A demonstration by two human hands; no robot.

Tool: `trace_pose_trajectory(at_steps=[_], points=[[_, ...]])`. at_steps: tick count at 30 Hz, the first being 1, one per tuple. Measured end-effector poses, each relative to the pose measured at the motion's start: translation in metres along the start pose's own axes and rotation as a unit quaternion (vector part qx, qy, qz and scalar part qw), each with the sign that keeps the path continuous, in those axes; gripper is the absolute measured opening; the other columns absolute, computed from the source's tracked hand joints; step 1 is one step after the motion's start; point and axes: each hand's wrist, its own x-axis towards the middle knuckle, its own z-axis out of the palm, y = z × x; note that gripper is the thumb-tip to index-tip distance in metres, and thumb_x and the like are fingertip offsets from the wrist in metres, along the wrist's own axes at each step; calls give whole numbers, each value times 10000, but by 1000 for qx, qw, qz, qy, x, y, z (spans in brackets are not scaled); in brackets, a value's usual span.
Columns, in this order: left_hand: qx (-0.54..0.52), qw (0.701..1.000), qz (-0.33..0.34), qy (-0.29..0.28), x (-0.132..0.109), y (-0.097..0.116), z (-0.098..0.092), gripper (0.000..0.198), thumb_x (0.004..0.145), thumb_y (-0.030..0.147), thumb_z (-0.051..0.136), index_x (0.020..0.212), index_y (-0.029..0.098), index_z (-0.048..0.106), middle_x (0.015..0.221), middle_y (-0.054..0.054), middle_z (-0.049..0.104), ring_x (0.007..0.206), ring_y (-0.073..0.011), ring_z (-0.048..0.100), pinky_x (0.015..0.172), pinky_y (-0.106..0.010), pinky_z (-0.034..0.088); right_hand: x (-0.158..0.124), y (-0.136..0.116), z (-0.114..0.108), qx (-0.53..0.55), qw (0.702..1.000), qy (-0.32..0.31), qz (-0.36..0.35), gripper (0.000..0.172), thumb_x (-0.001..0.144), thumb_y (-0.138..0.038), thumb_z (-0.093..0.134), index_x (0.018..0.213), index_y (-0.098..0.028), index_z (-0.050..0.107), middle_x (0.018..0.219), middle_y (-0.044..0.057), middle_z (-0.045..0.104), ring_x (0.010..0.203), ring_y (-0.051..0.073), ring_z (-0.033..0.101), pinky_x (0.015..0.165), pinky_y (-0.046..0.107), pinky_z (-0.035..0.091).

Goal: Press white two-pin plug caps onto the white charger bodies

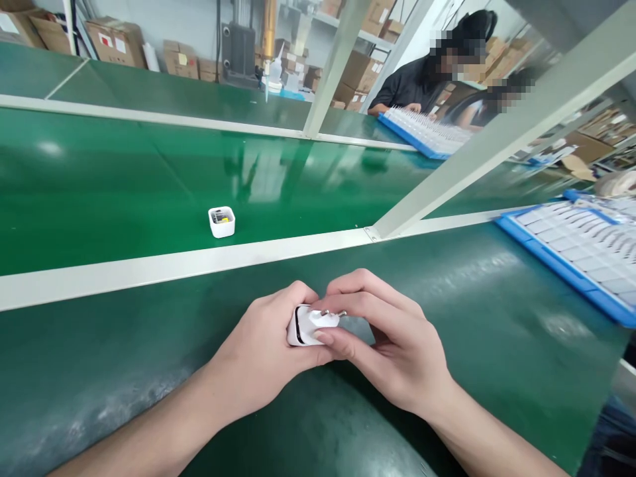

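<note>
Between my two hands, over the dark green bench, is a white plug charger (304,336) with two round metal pins pointing right. A dark gap runs around it near its left end. My left hand (271,338) is closed round the body of the charger from the left. My right hand (397,338) grips the pin end, thumb below and fingers above. Parts of the charger are hidden by my fingers. Beyond the pale rail, an open white charger housing (222,224) with small dark and yellow parts inside sits on the green conveyor belt (124,192).
A pale metal rail (189,265) and a slanting post (477,146) stand ahead of my hands. At right lies a blue tray (571,265) with rows of white pieces and wires. Across the belt, people (422,79) sit by another blue tray (422,136). Cardboard boxes (116,41) line the back.
</note>
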Motion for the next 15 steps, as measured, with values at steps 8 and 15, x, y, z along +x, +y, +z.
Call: trace_pose_trajectory(at_steps=[8, 15], points=[[3, 1000, 6, 3, 2, 0, -1, 210, 792, 305, 733, 897, 222, 571, 810, 50, 624, 676, -116, 514, 562, -218, 384, -5, 6, 3, 27, 1000, -16, 0, 154, 949, -115, 691, 1077, -189, 649, 899, 40, 653, 772, 158, 597, 659, 287, 501], [-4, 1000, 12, 1, 3, 0, 1, 259, 783, 356, 771, 884, 221, 575, 804, 54, 625, 676, -116, 524, 569, -226, 389, -4, 7, 4, 46, 999, -16, 6, 128, 963, -134, 678, 1079, -181, 654, 885, 39, 652, 761, 159, 596, 657, 292, 487]])
